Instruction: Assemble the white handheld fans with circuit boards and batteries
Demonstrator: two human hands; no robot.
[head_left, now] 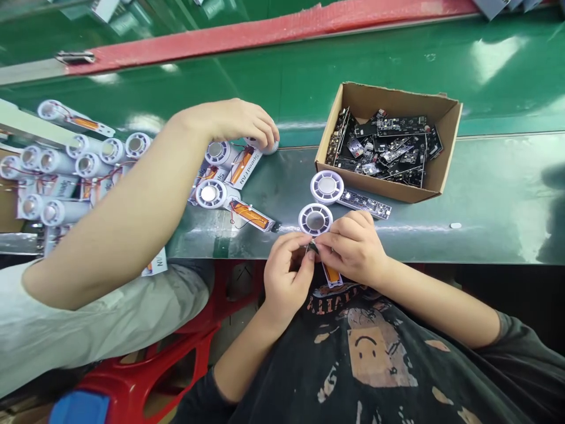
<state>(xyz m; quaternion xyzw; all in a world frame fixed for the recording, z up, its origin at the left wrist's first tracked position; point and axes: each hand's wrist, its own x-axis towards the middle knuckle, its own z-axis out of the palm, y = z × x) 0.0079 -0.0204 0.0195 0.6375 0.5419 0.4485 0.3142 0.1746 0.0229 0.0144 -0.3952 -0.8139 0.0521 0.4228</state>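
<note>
we've got left hand (289,274) + right hand (355,244) pinching one fan (315,219) over the bench (498,227) edge | carton (379,184) beyond | decent room rightward

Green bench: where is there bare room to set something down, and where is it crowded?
Widest free patch: right of the cardboard box, around a small white piece. A narrower one lies between box and co-worker's hand. Crowded: left, among the fan units, and at the box's near side, where another lies near the person's right hand.
</note>
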